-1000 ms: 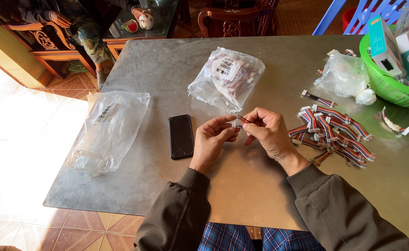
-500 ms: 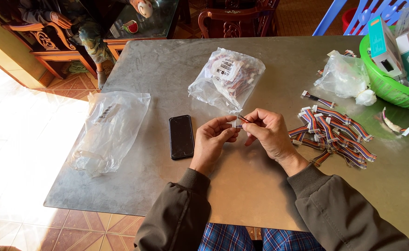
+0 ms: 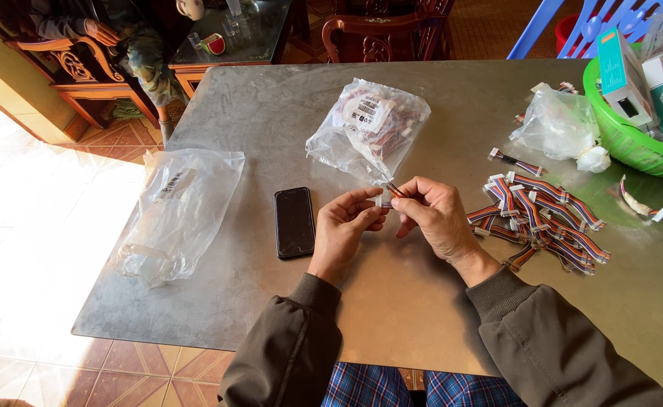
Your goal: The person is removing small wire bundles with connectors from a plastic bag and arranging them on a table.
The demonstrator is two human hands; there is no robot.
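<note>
Your left hand (image 3: 344, 226) and right hand (image 3: 435, 215) meet above the grey table (image 3: 422, 316), both pinched shut on one short ribbon cable (image 3: 390, 192); its white connector sits at your left fingertips, its coloured wires run into your right. A black phone (image 3: 294, 222) lies just left of your hands; a pile of matching cables (image 3: 544, 218) lies to the right; a clear bag of cables (image 3: 368, 128) sits just beyond.

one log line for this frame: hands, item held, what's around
left hand + right hand: pinch short ribbon cable | right: cable pile | left: phone | behind: clear bag
</note>
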